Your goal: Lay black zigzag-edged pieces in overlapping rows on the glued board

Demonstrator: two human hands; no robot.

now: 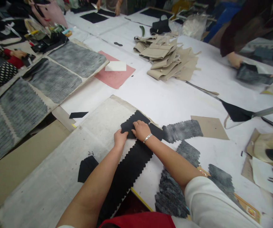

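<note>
Both of my hands are at a small black scallop-edged piece (128,123) near the far right corner of a pale board (95,126). My left hand (120,138) pinches the near left corner of the piece between thumb and fingers. On top of its right part lies my right hand (141,129), fingers bent and spread a little, a silver bracelet at the wrist. A long black strip with zigzag edges (131,164) runs from below my hands toward me. Another small black piece (87,167) rests on the board beside my left forearm.
Grey fuzzy pieces (184,130) overlap in rows to the right. Beyond is a pile of beige pieces (165,57); a pink sheet (113,77) lies left of it. A board with grey panels (55,79) stands at left. Other people's hands (235,60) work at the table's far sides.
</note>
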